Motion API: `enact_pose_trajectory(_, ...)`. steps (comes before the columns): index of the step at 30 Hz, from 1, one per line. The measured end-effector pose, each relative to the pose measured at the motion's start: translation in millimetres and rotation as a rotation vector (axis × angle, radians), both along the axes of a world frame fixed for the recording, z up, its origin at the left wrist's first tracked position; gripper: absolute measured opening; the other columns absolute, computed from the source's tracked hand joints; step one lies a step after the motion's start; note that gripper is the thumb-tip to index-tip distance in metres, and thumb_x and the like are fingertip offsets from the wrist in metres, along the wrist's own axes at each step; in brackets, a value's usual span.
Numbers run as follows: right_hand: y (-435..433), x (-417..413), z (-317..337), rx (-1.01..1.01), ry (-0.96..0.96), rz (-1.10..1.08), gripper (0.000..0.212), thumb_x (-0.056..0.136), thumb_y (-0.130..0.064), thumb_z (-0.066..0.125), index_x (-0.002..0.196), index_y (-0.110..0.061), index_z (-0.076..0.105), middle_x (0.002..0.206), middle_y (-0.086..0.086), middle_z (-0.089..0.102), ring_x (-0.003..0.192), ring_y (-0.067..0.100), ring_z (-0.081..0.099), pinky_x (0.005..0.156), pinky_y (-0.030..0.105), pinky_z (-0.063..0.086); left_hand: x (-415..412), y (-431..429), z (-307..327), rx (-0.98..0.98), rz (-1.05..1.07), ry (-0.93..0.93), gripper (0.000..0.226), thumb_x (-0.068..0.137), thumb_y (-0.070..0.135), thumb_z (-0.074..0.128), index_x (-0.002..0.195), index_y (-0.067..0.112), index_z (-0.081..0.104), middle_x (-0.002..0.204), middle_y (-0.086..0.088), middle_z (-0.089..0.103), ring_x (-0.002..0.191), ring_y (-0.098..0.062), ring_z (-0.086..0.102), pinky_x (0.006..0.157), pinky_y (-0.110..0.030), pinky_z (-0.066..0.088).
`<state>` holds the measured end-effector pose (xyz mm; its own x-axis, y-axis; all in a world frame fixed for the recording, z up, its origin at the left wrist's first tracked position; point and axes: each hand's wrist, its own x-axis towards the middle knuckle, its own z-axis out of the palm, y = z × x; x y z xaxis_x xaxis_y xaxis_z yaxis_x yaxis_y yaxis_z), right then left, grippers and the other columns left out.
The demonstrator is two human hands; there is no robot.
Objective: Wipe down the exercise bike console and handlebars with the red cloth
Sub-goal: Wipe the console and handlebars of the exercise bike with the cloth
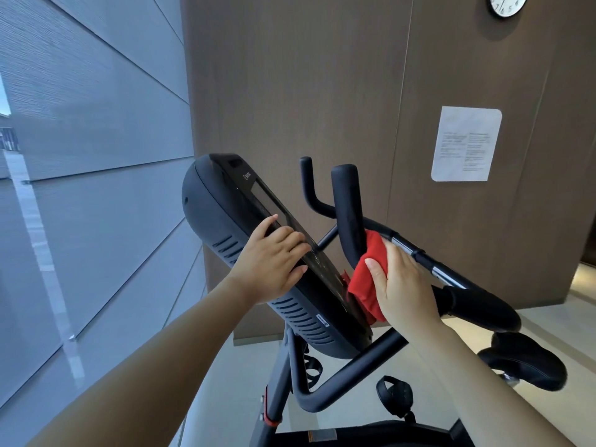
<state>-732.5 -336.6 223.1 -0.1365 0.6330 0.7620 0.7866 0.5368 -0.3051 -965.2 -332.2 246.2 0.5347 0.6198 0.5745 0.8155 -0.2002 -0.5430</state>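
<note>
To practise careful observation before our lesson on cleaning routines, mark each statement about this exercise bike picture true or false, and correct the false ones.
1. The right hand holds the red cloth. True.
2. The left hand touches nothing. False: it rests on the console.
3. The red cloth is against a black handlebar. True.
4. The paper notice is stuck on the console. False: it hangs on the brown wall.
5. A clock hangs high on that wall. True.
</note>
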Motion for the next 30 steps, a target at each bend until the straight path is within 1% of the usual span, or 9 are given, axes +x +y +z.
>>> enact_pose_trajectory(3, -1, -11, 4, -0.019, 0.052, 0.005, 0.063, 0.092, -0.049, 0.024, 0.137, -0.007, 0.037, 0.128, 0.010, 0.054, 0.117, 0.027, 0.050, 0.094, 0.032, 0.038, 0, 0, 0, -0.008, 0.007, 0.001, 0.046, 0.089, 0.046, 0.032, 0.110, 0.022, 0.065, 0.109, 0.002, 0.064, 0.105, -0.021, 0.058, 0.108, -0.047, 0.017)
enact_pose_trajectory(8, -4, -5, -3, -0.003, 0.019, 0.015, 0.061, 0.092, -0.049, 0.028, 0.135, -0.007, 0.040, 0.124, 0.010, 0.056, 0.115, 0.026, 0.052, 0.093, 0.027, 0.032, 1, -2, -2, -0.030, 0.018, 0.000, 0.047, 0.087, 0.047, 0.031, 0.109, 0.023, 0.065, 0.105, 0.003, 0.064, 0.103, -0.021, 0.058, 0.107, -0.045, 0.016)
enact_pose_trajectory(13, -2, -8, 18, -0.028, 0.210, 0.076, 0.050, 0.094, -0.039, 0.033, 0.133, -0.009, 0.042, 0.126, 0.008, 0.055, 0.115, 0.024, 0.052, 0.087, 0.018, 0.033, 1, -4, 4, -0.022, 0.007, -0.056, 0.048, 0.084, 0.048, 0.030, 0.111, 0.025, 0.062, 0.102, 0.004, 0.064, 0.104, -0.019, 0.059, 0.107, -0.049, 0.013)
enact_pose_trajectory(16, -2, -15, 47, 0.106, 0.322, 0.068, 0.044, 0.096, -0.032, 0.037, 0.132, -0.006, 0.044, 0.127, 0.010, 0.056, 0.114, 0.026, 0.052, 0.082, 0.008, 0.027, -3, -5, 18, 0.002, 0.024, -0.123, 0.049, 0.084, 0.048, 0.029, 0.115, 0.025, 0.059, 0.106, 0.004, 0.062, 0.109, -0.020, 0.056, 0.107, -0.054, 0.013)
enact_pose_trajectory(18, -1, -20, 69, 0.207, 0.351, 0.078, 0.044, 0.097, -0.032, 0.038, 0.133, -0.005, 0.043, 0.130, 0.011, 0.053, 0.118, 0.026, 0.050, 0.086, 0.006, 0.024, -5, -5, 31, 0.017, 0.054, -0.149, 0.051, 0.084, 0.049, 0.026, 0.119, 0.025, 0.055, 0.111, 0.003, 0.060, 0.113, -0.020, 0.053, 0.108, -0.054, 0.010)
enact_pose_trajectory(21, 2, -37, 78, 0.186, 0.187, 0.112, 0.059, 0.095, -0.043, 0.031, 0.144, -0.010, 0.024, 0.146, 0.011, 0.033, 0.130, 0.025, 0.039, 0.101, 0.023, 0.032, -7, -4, 41, 0.036, 0.114, -0.220, 0.052, 0.086, 0.050, 0.027, 0.125, 0.025, 0.050, 0.118, 0.003, 0.057, 0.118, -0.021, 0.049, 0.109, -0.054, 0.010)
enact_pose_trajectory(24, 7, -53, 61, 0.132, 0.013, 0.050, 0.072, 0.092, -0.044, 0.032, 0.147, -0.015, -0.006, 0.156, 0.012, 0.005, 0.137, 0.031, 0.029, 0.099, 0.035, 0.042, -11, -1, 36, 0.045, 0.135, -0.177, 0.053, 0.086, 0.051, 0.026, 0.120, 0.024, 0.056, 0.112, 0.003, 0.061, 0.111, -0.020, 0.054, 0.108, -0.050, 0.013)
enact_pose_trajectory(26, 11, -56, 55, 0.156, 0.032, 0.048, 0.074, 0.091, -0.044, 0.032, 0.146, -0.014, -0.008, 0.156, 0.014, 0.003, 0.138, 0.033, 0.027, 0.100, 0.036, 0.041, -15, 2, 31, 0.068, 0.120, -0.126, 0.052, 0.086, 0.051, 0.027, 0.113, 0.024, 0.062, 0.104, 0.005, 0.064, 0.104, -0.019, 0.058, 0.106, -0.047, 0.015)
enact_pose_trajectory(30, 17, -51, 46, 0.159, 0.061, 0.104, 0.075, 0.090, -0.046, 0.031, 0.147, -0.009, -0.002, 0.156, 0.015, 0.004, 0.141, 0.031, 0.019, 0.106, 0.032, 0.028, -16, 2, 32, 0.081, 0.067, -0.123, 0.047, 0.087, 0.050, 0.030, 0.108, 0.025, 0.064, 0.095, 0.007, 0.065, 0.097, -0.018, 0.060, 0.104, -0.045, 0.018)
